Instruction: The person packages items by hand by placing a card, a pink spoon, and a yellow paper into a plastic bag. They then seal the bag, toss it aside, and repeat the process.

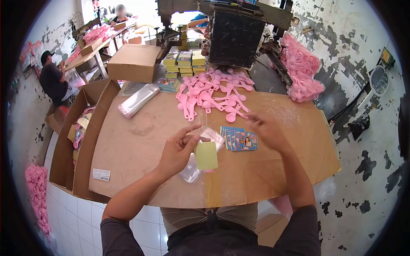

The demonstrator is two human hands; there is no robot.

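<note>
My left hand is closed, thumb and fingers pinching the top of a small yellow-green card over the cardboard-covered table. Clear plastic bags lie below and behind the card, and a bit of pink shows at its lower edge. To the right, my right hand hovers near the closest pink measuring spoons, its fingers smeared by motion. Between the two hands lies a fanned stack of blue printed cards. Farther back is a heap of pink spoons.
A plastic-wrapped bundle of clear bags rests at the table's back left. An open carton borders the left edge. Card stacks and a closed box stand behind. A black machine overhangs the back. A person sits far left.
</note>
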